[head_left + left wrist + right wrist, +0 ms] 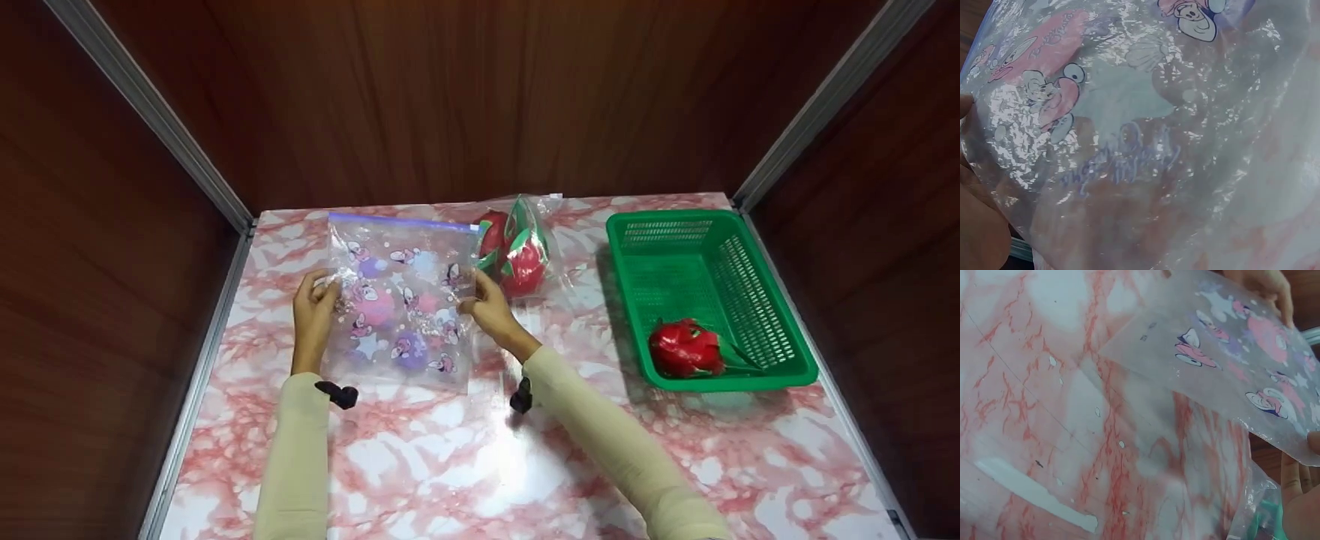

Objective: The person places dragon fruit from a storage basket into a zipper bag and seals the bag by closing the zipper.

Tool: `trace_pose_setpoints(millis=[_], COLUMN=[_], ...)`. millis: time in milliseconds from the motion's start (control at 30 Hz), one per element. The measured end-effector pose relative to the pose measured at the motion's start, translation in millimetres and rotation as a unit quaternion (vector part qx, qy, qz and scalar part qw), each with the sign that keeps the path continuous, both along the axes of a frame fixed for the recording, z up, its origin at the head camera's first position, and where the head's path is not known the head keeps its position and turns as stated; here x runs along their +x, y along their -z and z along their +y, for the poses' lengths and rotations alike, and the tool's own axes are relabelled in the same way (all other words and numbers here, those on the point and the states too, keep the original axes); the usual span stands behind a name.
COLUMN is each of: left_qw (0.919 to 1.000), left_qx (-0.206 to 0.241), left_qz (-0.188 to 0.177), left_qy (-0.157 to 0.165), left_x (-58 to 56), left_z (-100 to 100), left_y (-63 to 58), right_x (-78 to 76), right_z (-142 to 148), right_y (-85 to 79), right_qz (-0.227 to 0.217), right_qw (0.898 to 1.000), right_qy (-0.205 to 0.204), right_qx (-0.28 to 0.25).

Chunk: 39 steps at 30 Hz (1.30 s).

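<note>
Both hands hold up a clear zip bag (405, 307) printed with pink and purple cartoon figures and stars, a purple strip along its top edge. My left hand (313, 307) pinches its left side, and my right hand (491, 307) pinches its right side. The bag looks flat, with nothing visible inside. Its print fills the left wrist view, where part of the left hand (982, 225) shows at the edge. In the right wrist view, the right hand (1300, 495) grips one edge with thumb and fingers.
Behind the right hand lies another clear zip bag (555, 262) with red and green dragon fruits (525, 262) in it. To the right stands a green plastic basket (626, 300) holding one dragon fruit (686, 349). Dark wood-grain panels (480, 97) enclose the marbled table (420, 465).
</note>
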State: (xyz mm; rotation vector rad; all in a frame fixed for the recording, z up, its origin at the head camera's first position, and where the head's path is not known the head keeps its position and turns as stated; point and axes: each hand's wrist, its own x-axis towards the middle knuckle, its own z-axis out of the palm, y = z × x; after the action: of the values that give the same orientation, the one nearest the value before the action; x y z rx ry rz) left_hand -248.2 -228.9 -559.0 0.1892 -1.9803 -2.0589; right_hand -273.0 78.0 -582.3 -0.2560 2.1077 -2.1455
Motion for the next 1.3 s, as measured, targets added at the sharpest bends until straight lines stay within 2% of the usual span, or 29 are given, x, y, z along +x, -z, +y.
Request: trace_pose_setpoints(millis=[233,433,667,933,1133,1300], left_qw=[0.9991,0.9991,0.9984,0.9982,0.9974,0.9961], left_qx=[-0.002,-0.005,-0.035,-0.056,-0.069,-0.083], left_qz=[0.034,0.033,0.036,0.020,0.013,0.007], left_qy=[-0.025,-0.026,-0.024,0.004,0.017,0.030], left_x=[-3.6,-5.2,-24.5,-31.8,-36.2,-39.8], left_z=[4.6,6.4,1.4,3.0,6.4,10.3], left_y=[-1.4,-3.7,18.2,9.5,4.3,2.4], right_x=[-2.6,-7.0,-12.0,-15.9,-19.3,-21.1], right_z=[5.8,10.8,17.5,26.2,31.0,33.1], right_y=[-8.1,-14.0,-20.0,-30.1,-35.5,-39.3], right_qz=[0.001,0.003,0.005,0.000,-0.004,0.018], right_qw=[1.000,0.999,0.999,0.998,0.996,0.993], right_qy=[0.006,0.031,0.040,0.055,0.066,0.097], right_qx=[-0.031,-0.037,-0.037,-0.036,-0.066,-0.059])
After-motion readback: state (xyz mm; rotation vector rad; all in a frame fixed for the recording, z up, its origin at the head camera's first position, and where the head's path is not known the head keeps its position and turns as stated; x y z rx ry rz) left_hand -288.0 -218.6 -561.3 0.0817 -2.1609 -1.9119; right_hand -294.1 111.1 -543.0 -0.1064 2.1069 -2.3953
